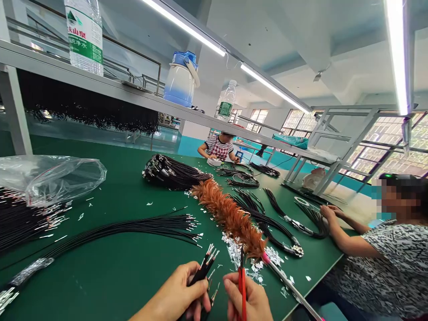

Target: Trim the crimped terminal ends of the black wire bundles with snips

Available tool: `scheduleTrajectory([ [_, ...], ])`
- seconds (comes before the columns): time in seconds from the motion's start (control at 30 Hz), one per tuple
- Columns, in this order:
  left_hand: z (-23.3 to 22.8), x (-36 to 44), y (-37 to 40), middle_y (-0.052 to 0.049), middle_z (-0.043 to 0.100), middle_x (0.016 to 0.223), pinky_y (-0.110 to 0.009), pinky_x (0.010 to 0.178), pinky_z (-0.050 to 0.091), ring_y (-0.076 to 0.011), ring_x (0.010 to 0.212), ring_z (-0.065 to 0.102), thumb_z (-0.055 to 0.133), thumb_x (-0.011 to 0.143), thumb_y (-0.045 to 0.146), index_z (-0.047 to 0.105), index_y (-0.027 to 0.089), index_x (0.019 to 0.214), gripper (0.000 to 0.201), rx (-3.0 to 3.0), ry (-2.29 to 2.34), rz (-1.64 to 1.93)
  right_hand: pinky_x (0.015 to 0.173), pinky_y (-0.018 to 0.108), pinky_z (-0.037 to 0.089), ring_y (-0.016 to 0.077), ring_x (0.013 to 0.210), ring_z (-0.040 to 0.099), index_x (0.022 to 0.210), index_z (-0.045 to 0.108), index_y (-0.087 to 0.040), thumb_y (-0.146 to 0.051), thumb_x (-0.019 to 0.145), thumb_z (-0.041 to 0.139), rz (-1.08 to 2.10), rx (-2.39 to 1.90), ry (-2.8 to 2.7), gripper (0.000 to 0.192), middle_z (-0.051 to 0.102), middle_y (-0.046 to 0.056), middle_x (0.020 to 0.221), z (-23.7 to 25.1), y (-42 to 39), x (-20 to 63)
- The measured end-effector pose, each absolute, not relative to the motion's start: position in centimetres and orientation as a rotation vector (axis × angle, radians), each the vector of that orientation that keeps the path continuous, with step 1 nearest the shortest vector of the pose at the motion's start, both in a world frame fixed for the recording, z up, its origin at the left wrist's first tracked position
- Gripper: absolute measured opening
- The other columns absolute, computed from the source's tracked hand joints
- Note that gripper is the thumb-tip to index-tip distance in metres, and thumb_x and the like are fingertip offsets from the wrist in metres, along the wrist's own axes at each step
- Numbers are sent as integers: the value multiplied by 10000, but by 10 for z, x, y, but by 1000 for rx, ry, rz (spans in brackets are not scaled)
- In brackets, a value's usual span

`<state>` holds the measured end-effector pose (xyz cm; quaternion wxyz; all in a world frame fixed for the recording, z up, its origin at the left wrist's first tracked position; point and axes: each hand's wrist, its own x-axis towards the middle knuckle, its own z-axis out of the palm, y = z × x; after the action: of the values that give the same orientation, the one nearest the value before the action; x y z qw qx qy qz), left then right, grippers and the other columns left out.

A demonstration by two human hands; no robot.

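Observation:
My left hand (190,292) is closed around a small bunch of black cables (204,269), whose stripped, pale ends point up and to the right. More cable ends show just below its fingers. Close beside it, my right hand (248,298) grips red-handled scissors (242,285), seen edge-on, the narrow dark blades pointing up. A gap separates the blades from the held cable ends. Beyond both hands lie white scraps (234,249) and a brown feather duster (230,211) with a metal handle.
On the green table (110,267), a tied cable bundle (117,227) curves across the left. A clear plastic bag (63,178) covers more cables. A thick cable pile (174,171) lies farther back. One co-worker (377,249) handles cables at right; another person (219,147) sits at the far end.

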<state>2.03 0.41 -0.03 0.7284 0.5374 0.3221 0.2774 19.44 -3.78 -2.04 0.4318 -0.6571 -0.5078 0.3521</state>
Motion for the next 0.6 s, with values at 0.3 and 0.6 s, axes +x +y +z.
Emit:
scheduleTrajectory([
  [0.3,-1,23,3,55,499,505,-173,351,182,-27,358,280,605,690,404,484,155,701,277,1236,823,662,283,120,238,25,237,367,732,617,-136,-556,614,693,1138,-1347,-918,442,510,-43,304,-4,-39,162],
  [0.6,2,18,4,85,436,470,-183,351,143,-23,345,199,557,745,477,451,169,716,327,1199,710,646,292,125,226,29,263,355,563,565,-139,-516,641,697,1249,-1100,-788,407,450,-53,299,-32,-36,154],
])
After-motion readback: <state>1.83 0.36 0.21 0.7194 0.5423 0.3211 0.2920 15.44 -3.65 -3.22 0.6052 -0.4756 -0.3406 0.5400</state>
